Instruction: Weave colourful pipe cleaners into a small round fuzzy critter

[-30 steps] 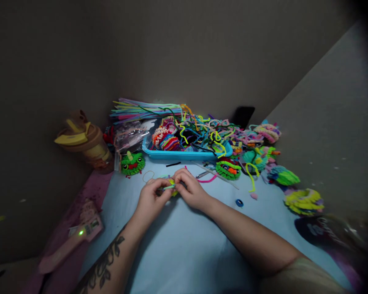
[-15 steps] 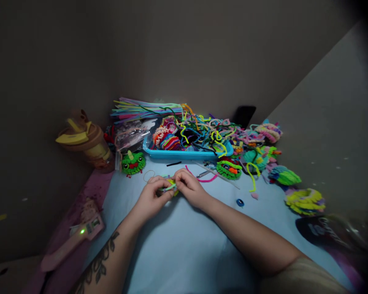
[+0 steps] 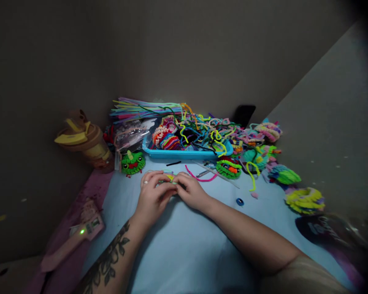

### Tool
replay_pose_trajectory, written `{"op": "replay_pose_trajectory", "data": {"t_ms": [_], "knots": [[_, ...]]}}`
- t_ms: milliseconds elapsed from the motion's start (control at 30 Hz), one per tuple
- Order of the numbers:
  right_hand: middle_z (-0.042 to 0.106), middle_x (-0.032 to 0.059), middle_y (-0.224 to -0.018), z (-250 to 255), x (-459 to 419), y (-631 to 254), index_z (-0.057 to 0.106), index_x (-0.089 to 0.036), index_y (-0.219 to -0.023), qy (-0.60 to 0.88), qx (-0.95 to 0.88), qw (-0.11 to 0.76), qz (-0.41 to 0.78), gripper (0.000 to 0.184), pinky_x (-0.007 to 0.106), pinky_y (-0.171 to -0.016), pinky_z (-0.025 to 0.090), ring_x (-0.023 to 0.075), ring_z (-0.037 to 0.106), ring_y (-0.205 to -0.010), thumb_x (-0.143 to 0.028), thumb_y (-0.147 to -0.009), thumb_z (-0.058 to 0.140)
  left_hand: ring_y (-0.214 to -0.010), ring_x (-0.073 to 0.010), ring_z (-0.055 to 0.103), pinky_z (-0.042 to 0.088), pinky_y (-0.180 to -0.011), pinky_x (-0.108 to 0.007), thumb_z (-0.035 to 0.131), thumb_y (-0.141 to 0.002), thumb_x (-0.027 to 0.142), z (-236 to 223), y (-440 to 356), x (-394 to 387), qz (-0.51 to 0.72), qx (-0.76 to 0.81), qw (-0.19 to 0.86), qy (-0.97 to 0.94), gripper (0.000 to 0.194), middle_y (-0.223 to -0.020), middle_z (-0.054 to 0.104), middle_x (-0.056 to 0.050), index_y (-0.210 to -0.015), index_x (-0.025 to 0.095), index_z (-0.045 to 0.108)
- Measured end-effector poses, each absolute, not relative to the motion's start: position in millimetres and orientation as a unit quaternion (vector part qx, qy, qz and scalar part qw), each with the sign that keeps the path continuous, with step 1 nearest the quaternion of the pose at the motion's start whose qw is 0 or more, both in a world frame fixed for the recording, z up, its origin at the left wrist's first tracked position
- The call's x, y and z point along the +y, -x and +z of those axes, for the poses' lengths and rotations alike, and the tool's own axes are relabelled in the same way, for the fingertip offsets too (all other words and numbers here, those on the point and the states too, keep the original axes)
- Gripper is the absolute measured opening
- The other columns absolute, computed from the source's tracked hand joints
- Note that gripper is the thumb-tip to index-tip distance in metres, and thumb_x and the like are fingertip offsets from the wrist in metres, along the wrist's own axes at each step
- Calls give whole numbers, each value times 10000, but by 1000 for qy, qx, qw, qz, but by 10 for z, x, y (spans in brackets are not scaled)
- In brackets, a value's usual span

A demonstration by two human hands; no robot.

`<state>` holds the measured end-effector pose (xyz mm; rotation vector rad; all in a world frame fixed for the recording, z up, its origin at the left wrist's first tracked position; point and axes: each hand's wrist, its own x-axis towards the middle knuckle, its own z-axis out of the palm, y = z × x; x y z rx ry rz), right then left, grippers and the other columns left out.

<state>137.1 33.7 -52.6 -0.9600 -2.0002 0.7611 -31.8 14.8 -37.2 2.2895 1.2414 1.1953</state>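
Note:
My left hand (image 3: 153,194) and my right hand (image 3: 191,191) meet over the middle of the light blue cloth (image 3: 184,245). Between their fingertips is a small piece of yellow and pale green pipe cleaner (image 3: 171,177), mostly hidden by the fingers. Both hands are closed on it, thumbs toward me. Just beyond them lie a pink pipe cleaner (image 3: 202,179), a short black piece (image 3: 173,163) and a thin pale stick (image 3: 221,176). A green fuzzy pipe cleaner face (image 3: 133,163) sits left of my left hand, and another green one (image 3: 229,168) beyond my right.
Behind stands a blue tray (image 3: 187,155) heaped with pipe cleaner pieces. A pastel pipe cleaner bundle (image 3: 147,109) lies at its back left. At far left are a brown cup (image 3: 93,143) and a pink device (image 3: 70,245) with a green light. Fuzzy pieces (image 3: 305,201) line the right.
My left hand has turned over the pipe cleaner piece, its fingers now covering more of it. My right hand stays almost in place, its fingertips closer to the left ones.

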Motion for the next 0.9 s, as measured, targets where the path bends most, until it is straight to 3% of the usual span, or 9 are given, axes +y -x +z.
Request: {"op": "replay_pose_trajectory", "data": {"t_ms": [133, 233, 367, 500, 900], "knots": [[570, 20, -749, -516, 326, -1357, 568, -199, -747, 386, -782, 391, 295, 141, 298, -724, 412, 174, 523, -782, -103, -820, 495, -1063, -227, 489, 379, -956, -422, 639, -789, 193, -347, 287, 122, 423, 410, 137, -796, 51, -947, 636, -50, -811, 224, 673], [571, 17, -750, -500, 361, -1386, 575, -198, -754, 430, -731, 421, 321, 117, 290, -716, 413, 169, 527, -774, -157, -834, 501, -952, -203, 534, 395, -912, -383, 651, -769, 180, -319, 295, 122, 458, 420, 176, -763, 63, -851, 638, -33, -722, 216, 672], [568, 3, -735, -503, 417, -1433, 575, -194, -764, 461, -650, 448, 405, 112, 265, -675, 413, 156, 528, -728, -270, -834, 532, -753, -146, 553, 430, -757, -281, 654, -729, 182, -342, 323, 165, 543, 497, 333, -590, 70, -735, 608, 1, -664, 183, 627], [557, 3, -738, -518, 421, -1440, 574, -190, -759, 446, -639, 446, 440, 146, 259, -656, 402, 150, 514, -708, -326, -813, 561, -616, -104, 507, 393, -592, -211, 663, -706, 261, -411, 320, 221, 551, 527, 474, -440, 132, -659, 567, 20, -698, 152, 589], [565, 14, -755, -453, 363, -1349, 591, -187, -736, 458, -695, 407, 376, 87, 279, -706, 393, 164, 526, -768, -245, -800, 575, -590, -95, 515, 391, -576, -198, 691, -655, 286, -369, 263, 210, 499, 518, 534, -445, 195, -615, 585, 23, -686, 142, 563]]}}
